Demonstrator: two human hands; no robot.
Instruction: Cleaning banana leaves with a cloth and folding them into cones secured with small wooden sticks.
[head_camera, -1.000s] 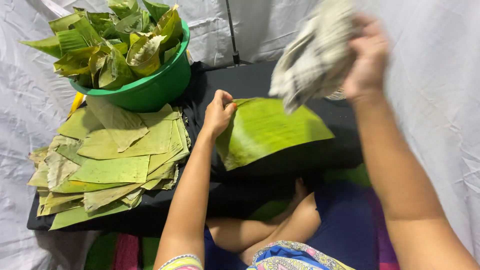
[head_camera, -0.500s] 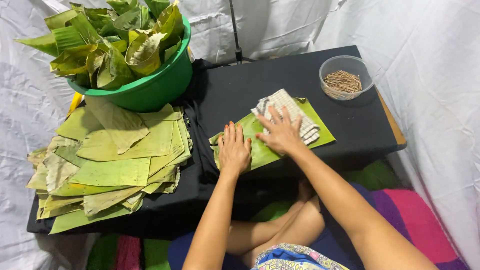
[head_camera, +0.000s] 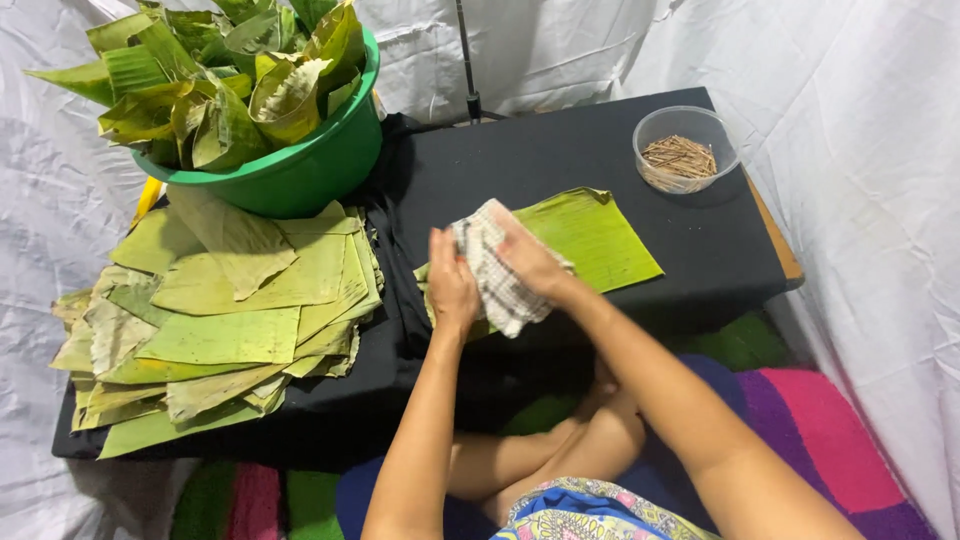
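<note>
A seated person presses a checked cloth (head_camera: 497, 270) onto a green leaf (head_camera: 590, 235) laid flat on the black surface (head_camera: 560, 160). The right hand (head_camera: 530, 262) lies spread on top of the cloth, gripping it loosely, while the left hand (head_camera: 452, 285) rests flat at the leaf's near edge, holding nothing (its fingertips touch the cloth's side). Cloth and hands hide the leaf's left part. A stack of flattened leaves (head_camera: 220, 320) lies to the left, just below a green basin (head_camera: 300, 170) heaped with folded leaves, its rim cut off at the top. A clear bowl (head_camera: 687, 150) of thin sticks stands at the far right corner.
</note>
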